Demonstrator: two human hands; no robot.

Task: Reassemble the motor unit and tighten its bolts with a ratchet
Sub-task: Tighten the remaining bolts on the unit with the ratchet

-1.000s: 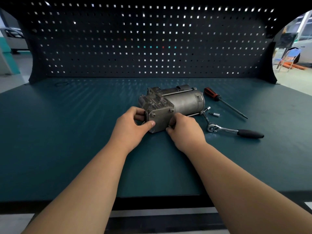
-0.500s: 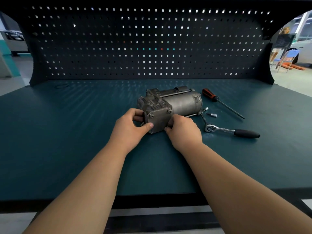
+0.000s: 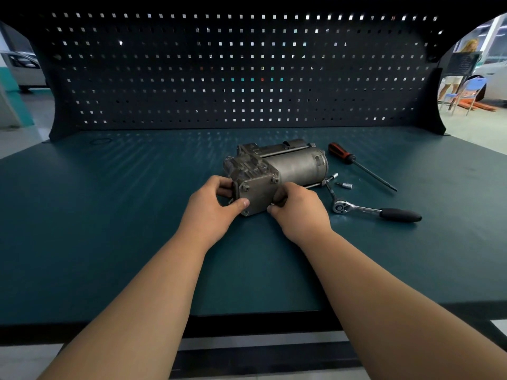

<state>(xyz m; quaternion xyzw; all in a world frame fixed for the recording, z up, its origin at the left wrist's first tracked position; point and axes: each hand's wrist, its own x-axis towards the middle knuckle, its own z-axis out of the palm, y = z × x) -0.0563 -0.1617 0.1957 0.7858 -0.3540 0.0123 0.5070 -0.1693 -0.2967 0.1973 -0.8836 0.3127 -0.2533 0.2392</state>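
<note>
Motor unit (image 3: 296,165) lay on its side around the middle of the bench (image 3: 123,229), its round body pointing toward the back right corner and its square end plate (image 3: 259,194) facing the front edge.

The bench had a dark teal top with a black strip along the front edge. A black pegboard (image 3: 219,78) with rows of small square holes stood along the back edge. Past the right end of the pegboard a bright room showed, with a blue chair (image 3: 473,89) and part of a white car (image 3: 498,78). Past the left end another pale vehicle (image 3: 24,68) stood.

One motor unit, one ratchet (image 3: 373,210), one screwdriver (image 3: 356,163) and one small loose socket (image 3: 346,185) were on the bench, all the tools to the right of the motor. Three bolt heads showed on the end plate; its fourth corner was hidden behind the right hand.

Both hands were on the motor. The left hand (image 3: 210,212) had its fingers curled round the left edge of the end housing, with the thumb pressed flat on the face of the plate near its lower left corner. The right hand (image 3: 300,212) was curled at the plate's lower right corner, gripping that edge; whether it also pinched a bolt there could not be told.
</note>
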